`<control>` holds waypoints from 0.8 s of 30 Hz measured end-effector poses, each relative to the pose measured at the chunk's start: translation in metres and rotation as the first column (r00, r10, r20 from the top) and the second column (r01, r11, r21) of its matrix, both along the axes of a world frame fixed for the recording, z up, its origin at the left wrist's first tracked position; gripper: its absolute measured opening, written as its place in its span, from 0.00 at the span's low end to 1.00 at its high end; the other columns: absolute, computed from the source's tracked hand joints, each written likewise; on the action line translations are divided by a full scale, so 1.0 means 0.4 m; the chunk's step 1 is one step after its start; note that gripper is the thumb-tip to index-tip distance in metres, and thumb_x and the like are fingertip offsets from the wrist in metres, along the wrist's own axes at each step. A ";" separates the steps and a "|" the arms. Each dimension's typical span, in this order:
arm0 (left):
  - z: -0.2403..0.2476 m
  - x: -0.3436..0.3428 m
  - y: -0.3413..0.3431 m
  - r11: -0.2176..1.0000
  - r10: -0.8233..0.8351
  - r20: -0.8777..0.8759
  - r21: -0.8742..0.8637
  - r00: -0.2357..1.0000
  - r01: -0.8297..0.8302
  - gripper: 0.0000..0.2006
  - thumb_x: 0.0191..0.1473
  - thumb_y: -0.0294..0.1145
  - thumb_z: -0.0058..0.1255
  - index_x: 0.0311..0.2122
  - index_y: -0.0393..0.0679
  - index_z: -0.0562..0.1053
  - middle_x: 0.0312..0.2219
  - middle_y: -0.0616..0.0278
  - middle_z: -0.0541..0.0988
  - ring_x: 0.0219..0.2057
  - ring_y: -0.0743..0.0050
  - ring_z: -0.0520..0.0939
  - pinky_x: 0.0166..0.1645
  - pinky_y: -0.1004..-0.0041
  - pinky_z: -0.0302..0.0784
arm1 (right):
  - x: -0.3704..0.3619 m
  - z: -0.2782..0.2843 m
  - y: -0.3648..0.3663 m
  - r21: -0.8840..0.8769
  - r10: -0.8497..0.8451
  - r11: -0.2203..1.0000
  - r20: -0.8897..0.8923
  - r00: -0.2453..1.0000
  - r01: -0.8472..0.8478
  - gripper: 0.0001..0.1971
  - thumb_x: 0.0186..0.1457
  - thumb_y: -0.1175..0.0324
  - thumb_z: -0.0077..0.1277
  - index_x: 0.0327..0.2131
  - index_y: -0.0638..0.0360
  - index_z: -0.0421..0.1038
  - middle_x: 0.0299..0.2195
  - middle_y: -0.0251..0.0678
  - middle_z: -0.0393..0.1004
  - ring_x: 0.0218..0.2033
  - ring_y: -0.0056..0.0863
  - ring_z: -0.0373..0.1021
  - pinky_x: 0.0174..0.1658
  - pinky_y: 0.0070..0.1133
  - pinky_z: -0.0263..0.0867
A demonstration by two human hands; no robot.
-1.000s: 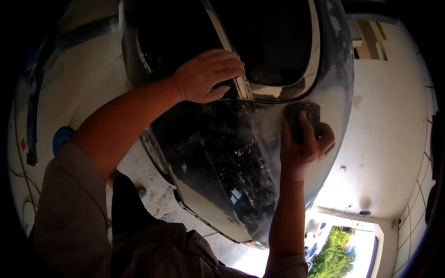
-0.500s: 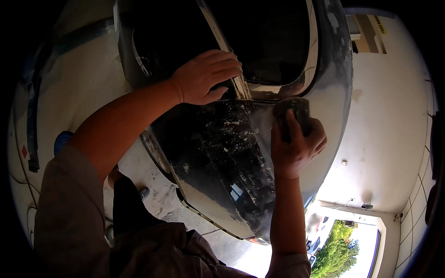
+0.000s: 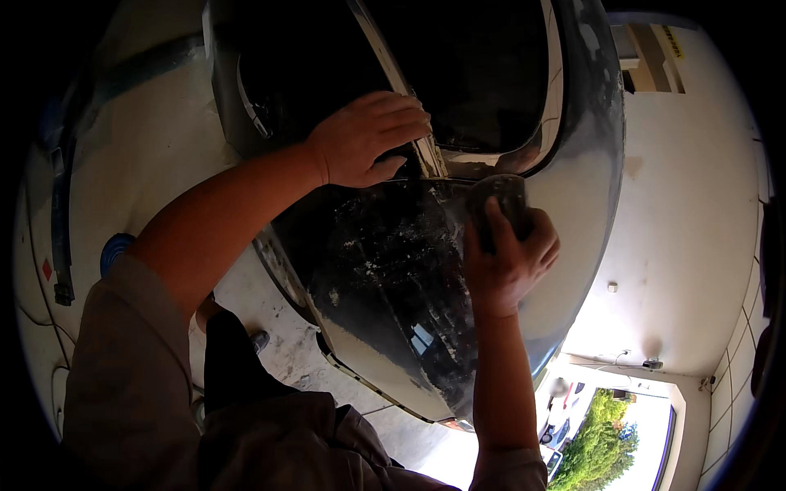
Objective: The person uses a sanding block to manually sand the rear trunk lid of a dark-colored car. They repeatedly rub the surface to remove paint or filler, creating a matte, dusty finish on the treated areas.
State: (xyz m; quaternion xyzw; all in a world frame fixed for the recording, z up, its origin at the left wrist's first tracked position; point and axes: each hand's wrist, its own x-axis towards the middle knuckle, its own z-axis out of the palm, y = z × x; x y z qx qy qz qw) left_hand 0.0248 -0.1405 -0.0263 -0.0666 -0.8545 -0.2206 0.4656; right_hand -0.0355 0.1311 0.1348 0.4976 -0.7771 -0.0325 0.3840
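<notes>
A car body panel [image 3: 393, 278], dark and glossy with white scuffed patches and a grey sanded zone on its right side, fills the middle of the view. My right hand [image 3: 508, 258] presses a small dark sanding block [image 3: 498, 206] against the panel just below the window frame. My left hand [image 3: 370, 135] rests on the edge of the window opening [image 3: 458, 74], fingers curled over the light pillar strip, holding nothing loose.
A pale concrete floor [image 3: 164, 164] lies left of the car, with a blue round object [image 3: 115, 250] and dark cables near the left rim. A white wall [image 3: 679, 245] stands on the right. An open doorway [image 3: 622, 442] at the lower right shows trees and parked cars.
My right hand has slid the sanding block leftward along the panel, from the grey area toward the dark part. My left hand stays on the window edge.
</notes>
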 end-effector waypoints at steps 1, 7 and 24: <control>-0.003 -0.002 0.005 1.000 -0.010 -0.004 0.015 1.000 0.010 0.32 0.61 0.35 0.60 0.70 0.48 0.71 0.70 0.57 0.73 0.73 0.51 0.69 0.78 0.49 0.65 | -0.044 0.051 0.025 -0.103 -0.044 0.994 -0.056 0.997 0.038 0.20 0.49 0.57 0.75 0.49 0.37 0.89 0.55 0.42 0.71 0.55 0.46 0.68 0.59 0.43 0.64; -0.001 -0.004 0.006 1.000 -0.001 0.018 0.011 1.000 0.001 0.33 0.61 0.34 0.60 0.71 0.49 0.70 0.69 0.57 0.73 0.73 0.51 0.69 0.78 0.48 0.65 | -0.007 0.040 0.008 0.101 0.057 0.994 -0.077 0.995 -0.049 0.22 0.49 0.56 0.75 0.50 0.37 0.89 0.55 0.42 0.70 0.53 0.46 0.68 0.59 0.43 0.63; -0.011 -0.001 0.002 1.000 0.011 0.004 -0.020 1.000 -0.011 0.32 0.61 0.35 0.59 0.71 0.48 0.69 0.70 0.56 0.72 0.74 0.48 0.68 0.78 0.47 0.64 | 0.013 0.002 0.004 0.030 0.006 1.000 -0.045 0.999 -0.004 0.17 0.52 0.56 0.73 0.48 0.38 0.88 0.54 0.42 0.71 0.55 0.46 0.69 0.60 0.42 0.65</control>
